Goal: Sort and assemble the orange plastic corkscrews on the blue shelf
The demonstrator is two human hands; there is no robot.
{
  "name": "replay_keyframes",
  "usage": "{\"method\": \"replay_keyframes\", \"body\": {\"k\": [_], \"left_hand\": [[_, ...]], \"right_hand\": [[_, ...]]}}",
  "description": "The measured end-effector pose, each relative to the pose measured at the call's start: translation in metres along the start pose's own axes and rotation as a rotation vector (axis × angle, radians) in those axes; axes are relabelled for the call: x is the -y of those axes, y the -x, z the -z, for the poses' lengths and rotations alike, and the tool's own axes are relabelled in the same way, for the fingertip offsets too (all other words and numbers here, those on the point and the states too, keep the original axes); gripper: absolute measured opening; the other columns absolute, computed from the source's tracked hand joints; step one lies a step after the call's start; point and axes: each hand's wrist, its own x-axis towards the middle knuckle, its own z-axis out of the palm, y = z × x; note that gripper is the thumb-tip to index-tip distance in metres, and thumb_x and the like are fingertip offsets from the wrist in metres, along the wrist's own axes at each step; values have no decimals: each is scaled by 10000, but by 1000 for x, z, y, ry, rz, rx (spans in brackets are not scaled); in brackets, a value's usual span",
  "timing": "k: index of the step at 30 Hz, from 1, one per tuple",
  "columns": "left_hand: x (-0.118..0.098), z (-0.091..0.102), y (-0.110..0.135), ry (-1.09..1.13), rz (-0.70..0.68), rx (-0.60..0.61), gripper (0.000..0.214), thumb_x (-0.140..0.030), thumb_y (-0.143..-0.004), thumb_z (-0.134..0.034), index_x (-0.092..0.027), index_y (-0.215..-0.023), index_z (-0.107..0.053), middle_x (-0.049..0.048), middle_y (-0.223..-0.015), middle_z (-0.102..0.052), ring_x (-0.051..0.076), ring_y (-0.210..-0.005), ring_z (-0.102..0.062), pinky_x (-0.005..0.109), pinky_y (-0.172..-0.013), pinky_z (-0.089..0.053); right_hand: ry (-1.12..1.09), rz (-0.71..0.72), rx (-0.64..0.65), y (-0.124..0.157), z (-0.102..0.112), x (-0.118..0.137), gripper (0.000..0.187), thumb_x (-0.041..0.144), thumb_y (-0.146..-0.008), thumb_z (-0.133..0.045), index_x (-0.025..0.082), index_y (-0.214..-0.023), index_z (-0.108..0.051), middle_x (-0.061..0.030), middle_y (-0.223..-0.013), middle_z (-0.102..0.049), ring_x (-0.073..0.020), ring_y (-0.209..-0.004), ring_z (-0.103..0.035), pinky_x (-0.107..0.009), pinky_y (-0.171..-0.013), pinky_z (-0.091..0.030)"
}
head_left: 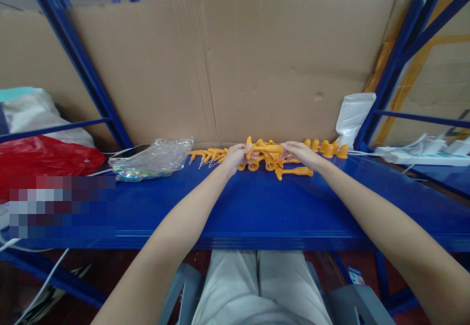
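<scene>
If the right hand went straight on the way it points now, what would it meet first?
For the right hand, most likely the orange piece it holds, which spans toward the left hand. Beyond that, probably other orange pieces or the cardboard; depth is unclear from this view.

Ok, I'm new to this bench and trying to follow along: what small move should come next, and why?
Probably a gentle press of the right hand toward the left hand, along the orange piece. The hands hold its opposite ends, so they seem well placed to check its firmness; the details are too small to tell whether anything is loose.
</scene>
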Motion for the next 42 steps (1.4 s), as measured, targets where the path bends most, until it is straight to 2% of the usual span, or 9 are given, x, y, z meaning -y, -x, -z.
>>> {"method": "replay_keyframes", "body": {"k": [3, 6, 12, 18, 23, 27, 35, 39, 42], "left_hand": [[0, 1, -1, -35, -11, -8, 119, -163, -913, -535, -130, -807, -575, 62, -678, -708, 131, -579, -687, 165, -473, -461], [0, 2, -2, -47, 1, -24, 104, -164, -909, -542, -126, -819, -576, 63, -677, -705, 139, -581, -689, 169, -464, -454], [-1, 3, 0, -44, 23, -56, 159, -144, -913, -530, -128, -755, -545, 61, -633, -686, 128, -516, -663, 175, -460, -461], [-1, 4, -2, -36, 32, -56, 151, -147, -909, -533, -128, -762, -558, 72, -644, -694, 137, -527, -670, 177, -451, -463], [2, 7, -7, -10, 55, -63, 127, -161, -894, -562, -125, -775, -588, 69, -633, -690, 120, -462, -628, 189, -449, -469], [1, 9, -8, 11, 76, -53, 107, -176, -879, -593, -122, -787, -602, 65, -627, -688, 109, -430, -604, 196, -458, -486], [-4, 10, -7, 32, 128, -43, 158, -146, -907, -520, -114, -768, -588, 68, -595, -674, 95, -402, -572, 194, -460, -497], [-1, 11, -9, 23, 116, -33, 139, -154, -900, -528, -116, -787, -600, 65, -604, -673, 98, -396, -566, 205, -456, -502], [2, 10, -9, 40, 51, -19, 147, -172, -897, -556, -126, -760, -579, 55, -627, -676, 98, -435, -598, 195, -471, -505]], "right_hand": [[-137, -91, 22, 2, 1, 3, 281, 472, -802, -644, 197, -780, -591, -48, -746, -680, -161, -730, -653, -296, -710, -534], [-133, -105, 27, 2, 0, 4, 231, 412, -783, -682, 198, -829, -607, -46, -768, -684, -152, -729, -648, -297, -718, -538], [-25, 30, 21, -4, -1, -3, 338, 393, -667, -762, 193, -896, -612, -29, -818, -673, -153, -750, -630, -336, -757, -534], [149, 198, 17, -4, 0, -3, 375, 431, -665, -734, 185, -922, -616, -42, -816, -649, -185, -782, -615, -393, -805, -516], [302, 271, -10, 0, -1, 0, 329, 412, -686, -693, 200, -920, -600, -49, -859, -646, -185, -758, -587, -362, -733, -502], [393, 309, -30, 2, -2, 3, 313, 401, -694, -676, 205, -922, -591, -23, -810, -625, -162, -689, -544, -313, -657, -468], [454, 325, -40, 7, -4, 13, 283, 386, -708, -651, 196, -906, -581, -8, -754, -575, -157, -677, -517, -297, -645, -432], [400, 315, -26, 5, -3, 11, 304, 409, -697, -670, 205, -903, -581, -22, -804, -607, -169, -722, -549, -314, -680, -458], [233, 263, 1, 3, -3, 8, 361, 449, -670, -703, 215, -908, -566, -29, -872, -629, -171, -764, -581, -319, -699, -489]]}}
